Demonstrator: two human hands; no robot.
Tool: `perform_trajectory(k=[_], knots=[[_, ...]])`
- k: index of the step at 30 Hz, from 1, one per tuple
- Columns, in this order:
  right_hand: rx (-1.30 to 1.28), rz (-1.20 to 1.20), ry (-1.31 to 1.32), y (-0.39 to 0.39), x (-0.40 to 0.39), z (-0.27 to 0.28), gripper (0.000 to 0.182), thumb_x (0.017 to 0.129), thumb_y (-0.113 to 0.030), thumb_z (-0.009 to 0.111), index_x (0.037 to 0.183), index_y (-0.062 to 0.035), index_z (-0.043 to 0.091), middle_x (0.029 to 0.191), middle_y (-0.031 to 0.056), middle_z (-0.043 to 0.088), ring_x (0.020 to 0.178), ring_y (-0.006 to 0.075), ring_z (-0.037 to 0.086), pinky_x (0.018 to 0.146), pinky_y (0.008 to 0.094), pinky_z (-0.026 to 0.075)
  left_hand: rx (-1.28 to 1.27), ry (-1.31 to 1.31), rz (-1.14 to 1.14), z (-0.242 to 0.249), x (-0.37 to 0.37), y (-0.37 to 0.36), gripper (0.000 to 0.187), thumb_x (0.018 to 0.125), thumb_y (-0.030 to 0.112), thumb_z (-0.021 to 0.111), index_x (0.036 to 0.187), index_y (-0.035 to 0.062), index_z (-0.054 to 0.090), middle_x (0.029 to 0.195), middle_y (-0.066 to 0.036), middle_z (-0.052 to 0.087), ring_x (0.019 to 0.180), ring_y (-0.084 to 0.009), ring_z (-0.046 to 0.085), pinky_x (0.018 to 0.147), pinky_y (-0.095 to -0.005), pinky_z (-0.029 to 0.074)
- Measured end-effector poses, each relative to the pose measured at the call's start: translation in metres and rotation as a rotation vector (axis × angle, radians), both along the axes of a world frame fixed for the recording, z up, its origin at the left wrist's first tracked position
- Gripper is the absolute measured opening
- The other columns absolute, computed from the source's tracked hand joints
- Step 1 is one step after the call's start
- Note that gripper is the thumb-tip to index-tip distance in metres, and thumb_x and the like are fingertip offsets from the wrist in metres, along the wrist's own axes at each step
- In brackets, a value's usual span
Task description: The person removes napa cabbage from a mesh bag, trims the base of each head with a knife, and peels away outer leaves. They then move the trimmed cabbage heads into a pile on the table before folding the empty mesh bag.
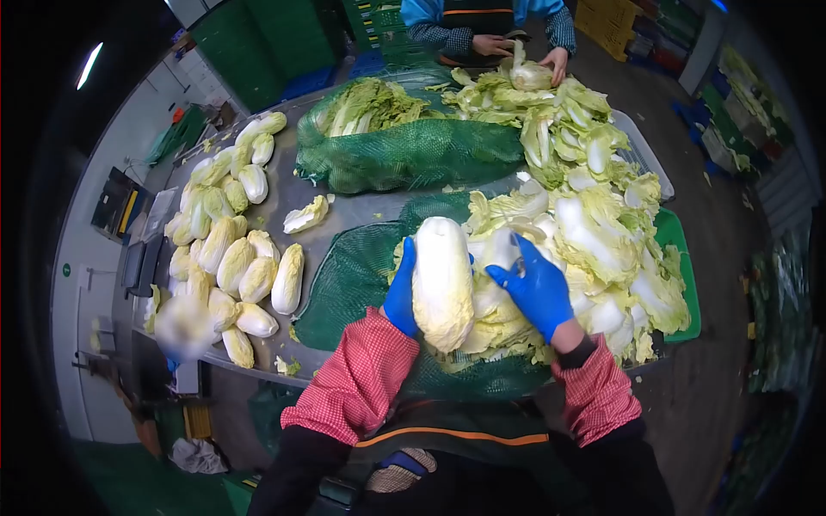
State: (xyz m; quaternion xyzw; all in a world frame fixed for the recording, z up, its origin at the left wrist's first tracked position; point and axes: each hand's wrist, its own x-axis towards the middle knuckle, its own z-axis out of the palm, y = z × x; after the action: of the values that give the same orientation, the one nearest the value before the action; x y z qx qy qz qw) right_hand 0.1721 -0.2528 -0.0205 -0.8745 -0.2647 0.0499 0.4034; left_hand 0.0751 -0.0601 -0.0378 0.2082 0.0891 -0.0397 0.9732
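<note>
A pale, trimmed napa cabbage (442,284) stands upright, its white base up, in front of me. My left hand (402,288), in a blue glove, is wrapped round its left side. My right hand (535,288), also blue-gloved, is to the right of it with fingers apart, over the loose leaves and apart from the cabbage. A big heap of loose cabbage leaves (594,249) lies under and beyond my right hand. Green netting (344,275) is spread on the metal table (348,206) beneath the cabbage.
Several trimmed cabbages (234,265) are piled at the left. A filled green net sack (413,155) lies across the middle. One leaf piece (306,215) lies apart. A co-worker (490,34) handles a cabbage (531,76) at the far side. A green crate (680,275) is at the right edge.
</note>
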Motion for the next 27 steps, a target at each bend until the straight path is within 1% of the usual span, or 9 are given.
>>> perform_trajectory(k=[6,7,9,13,16,18,23,25,27], knots=[[0.35,0.041,0.38,0.048,-0.016,0.02,0.061,0.079,-0.035,0.074,0.125,-0.0035,0.05,0.073,0.0055,0.057,0.062,0.0151,0.057,0.055,0.0301,0.048,0.632,-0.184,0.084,0.01,0.001,0.018,0.081,0.085,0.04,0.066,0.145,0.0037,0.025,0.141,-0.013,0.041,0.129,-0.0256,0.044,0.106,-0.0389,0.038],[0.425,0.054,0.466,0.055,-0.015,0.019,0.049,0.085,-0.028,0.069,0.125,-0.0047,0.051,0.072,0.0016,0.055,0.054,0.0101,0.053,0.044,0.0255,0.043,0.544,-0.264,0.051,-0.008,0.004,0.021,0.067,0.091,0.03,0.061,0.143,0.0046,0.028,0.135,-0.012,0.047,0.12,-0.0207,0.051,0.101,-0.036,0.044],[0.521,0.086,0.757,0.072,-0.013,-0.005,0.04,0.089,-0.023,0.064,0.123,-0.0064,0.052,0.072,-0.0004,0.054,0.047,0.0073,0.047,0.038,0.0223,0.039,0.639,-0.151,0.213,-0.061,-0.022,0.012,0.081,0.083,0.03,0.072,0.144,0.006,0.026,0.132,-0.011,0.047,0.116,-0.0234,0.053,0.096,-0.0381,0.047],[0.468,0.238,0.782,0.11,-0.037,0.002,0.031,0.093,-0.022,0.057,0.121,-0.0078,0.054,0.072,0.0011,0.057,0.045,0.0055,0.045,0.037,0.022,0.038,0.271,0.1,0.214,-0.02,-0.056,0.056,0.076,0.082,0.034,0.072,0.14,0.0036,0.034,0.12,-0.016,0.057,0.106,-0.0288,0.06,0.093,-0.042,0.049],[0.389,0.261,0.717,0.135,-0.048,0.007,0.028,0.095,-0.021,0.054,0.12,-0.0087,0.055,0.073,0.0026,0.059,0.044,0.0051,0.045,0.037,0.0211,0.038,-0.141,0.138,0.28,-0.009,-0.081,0.138,0.061,0.085,0.036,0.068,0.127,-0.0019,0.046,0.107,-0.02,0.062,0.097,-0.0325,0.063,0.09,-0.0445,0.05],[0.365,0.277,0.694,0.148,-0.052,0.001,0.027,0.095,-0.02,0.054,0.119,-0.0088,0.055,0.072,0.0026,0.059,0.044,0.0055,0.045,0.037,0.0213,0.038,0.238,0.117,0.568,0.006,-0.101,0.204,0.059,0.084,0.046,0.066,0.12,0.0007,0.051,0.101,-0.016,0.064,0.091,-0.0279,0.065,0.084,-0.0414,0.052],[0.273,0.292,0.712,0.169,-0.063,-0.015,0.028,0.097,-0.023,0.05,0.119,-0.007,0.055,0.069,0.0047,0.059,0.038,0.0064,0.042,0.034,0.0215,0.035,0.234,0.174,0.874,-0.024,-0.171,0.376,0.056,0.083,0.052,0.066,0.118,0.0101,0.056,0.102,-0.008,0.064,0.094,-0.0238,0.062,0.087,-0.0389,0.051],[0.24,0.291,0.682,0.175,-0.066,-0.017,0.028,0.096,-0.022,0.05,0.12,-0.007,0.055,0.069,0.0041,0.059,0.039,0.0059,0.042,0.034,0.0211,0.035,0.309,0.061,1.025,-0.06,-0.201,0.453,0.044,0.087,0.056,0.057,0.106,0.0164,0.06,0.089,-0.004,0.061,0.081,-0.0205,0.059,0.074,-0.0341,0.05],[0.211,0.251,0.665,0.171,-0.07,-0.022,0.028,0.096,-0.021,0.05,0.12,-0.0073,0.055,0.069,0.0039,0.059,0.039,0.0055,0.042,0.034,0.0209,0.034,0.116,0.172,1.154,-0.049,-0.23,0.48,0.067,0.081,0.063,0.058,0.124,0.0171,0.036,0.113,-0.011,0.047,0.103,-0.0274,0.048,0.088,-0.0418,0.043]])
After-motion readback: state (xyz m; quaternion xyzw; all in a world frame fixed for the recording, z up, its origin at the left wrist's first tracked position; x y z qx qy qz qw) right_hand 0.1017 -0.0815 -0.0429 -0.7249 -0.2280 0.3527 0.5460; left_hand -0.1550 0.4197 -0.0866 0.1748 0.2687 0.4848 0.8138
